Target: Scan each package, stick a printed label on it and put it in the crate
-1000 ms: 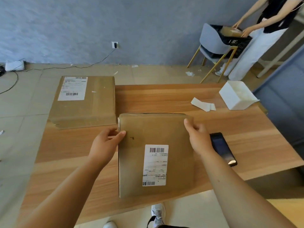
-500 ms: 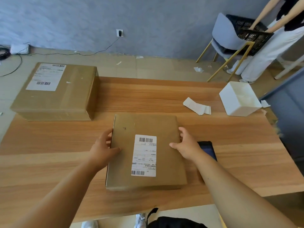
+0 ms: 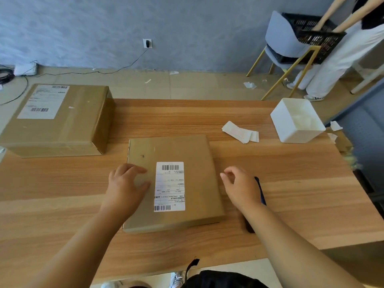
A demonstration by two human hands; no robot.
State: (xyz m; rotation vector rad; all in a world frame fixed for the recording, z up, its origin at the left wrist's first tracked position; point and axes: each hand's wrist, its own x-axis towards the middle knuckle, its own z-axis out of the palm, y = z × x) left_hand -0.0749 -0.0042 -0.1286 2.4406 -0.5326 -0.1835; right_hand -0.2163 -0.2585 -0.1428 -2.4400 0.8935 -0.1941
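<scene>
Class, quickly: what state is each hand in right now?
Left hand: open, fingers over the package, no grip.
Right hand: open, loosely curled, holding nothing.

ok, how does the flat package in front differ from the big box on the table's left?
The flat package is thin; the big box stands much taller. The flat package lies in the middle with the left hand resting on it; the big box sits untouched at the far left. Both are brown cardboard, each with a white barcode label on top.
</scene>
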